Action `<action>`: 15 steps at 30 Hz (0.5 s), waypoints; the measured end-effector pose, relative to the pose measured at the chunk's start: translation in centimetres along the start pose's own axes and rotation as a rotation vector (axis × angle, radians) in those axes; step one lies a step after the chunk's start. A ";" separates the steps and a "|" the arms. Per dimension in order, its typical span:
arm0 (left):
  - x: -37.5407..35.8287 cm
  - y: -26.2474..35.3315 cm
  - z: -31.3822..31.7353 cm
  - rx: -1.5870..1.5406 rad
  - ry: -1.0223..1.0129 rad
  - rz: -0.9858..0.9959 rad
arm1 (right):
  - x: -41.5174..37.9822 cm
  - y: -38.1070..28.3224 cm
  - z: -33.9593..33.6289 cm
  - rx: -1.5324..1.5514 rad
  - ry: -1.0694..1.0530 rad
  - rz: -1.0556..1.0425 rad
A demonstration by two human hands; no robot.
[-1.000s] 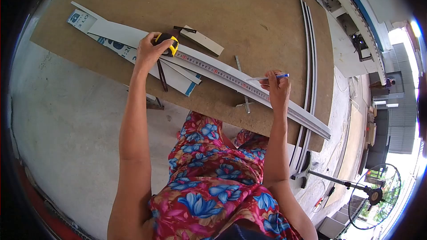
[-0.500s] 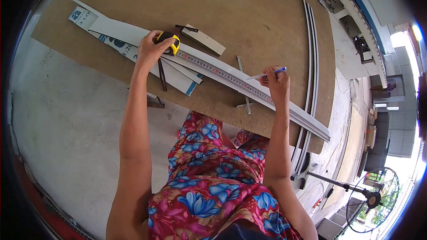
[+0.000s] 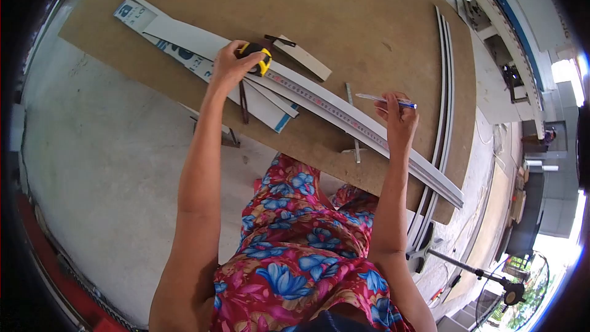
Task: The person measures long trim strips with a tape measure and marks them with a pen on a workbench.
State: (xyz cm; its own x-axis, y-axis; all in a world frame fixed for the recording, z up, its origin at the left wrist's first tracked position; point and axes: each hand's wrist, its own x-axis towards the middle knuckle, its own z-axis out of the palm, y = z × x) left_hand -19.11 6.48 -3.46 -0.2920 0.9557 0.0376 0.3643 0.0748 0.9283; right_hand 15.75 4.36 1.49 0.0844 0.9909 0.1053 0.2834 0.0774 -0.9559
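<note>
My left hand (image 3: pixel 230 69) is closed around a yellow and black tape measure (image 3: pixel 254 59), which rests on a long white profile (image 3: pixel 184 32). From the case the tape's blade (image 3: pixel 319 102) runs out along the profile toward the lower right, past my right forearm. A pen (image 3: pixel 402 104) with a blue end is pinched in my right hand (image 3: pixel 398 118), its tip pointing left, a little above the profile. A metal square or ruler (image 3: pixel 349 95) lies crosswise beneath the profile.
The brown tabletop (image 3: pixel 319 0) bears a short pale strip (image 3: pixel 305 60), a dark bracket (image 3: pixel 280 41), and thin grey rails (image 3: pixel 444 86) at the right. Printed white panels (image 3: pixel 264 109) lie near my left hand. A fan (image 3: pixel 513 294) stands at the lower right.
The whole view has shifted, with the table appearing further right and lower. The pen in my right hand has lifted away from the profile, its tip now further from the tape blade.
</note>
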 end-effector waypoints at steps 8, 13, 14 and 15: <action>-0.3 0.9 0.1 0.093 0.029 -0.065 | 0.9 -2.9 7.9 0.238 -0.238 0.014; -0.9 2.9 -0.4 0.045 0.003 -0.102 | 2.8 -2.4 12.2 0.042 -0.244 -0.067; -0.9 3.0 -0.4 0.034 -0.001 -0.124 | 3.0 -2.2 12.7 0.030 -0.243 -0.058; -0.8 2.8 -0.3 0.054 0.009 -0.115 | 3.3 -2.0 13.1 0.014 -0.260 -0.055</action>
State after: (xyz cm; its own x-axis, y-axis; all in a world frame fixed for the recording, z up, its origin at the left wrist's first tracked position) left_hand -18.16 5.88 -0.82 -0.3424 0.9373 -0.0648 0.3749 0.1996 0.9053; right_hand 2.98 8.86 0.18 -0.1791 0.9802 0.0847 0.2678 0.1314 -0.9545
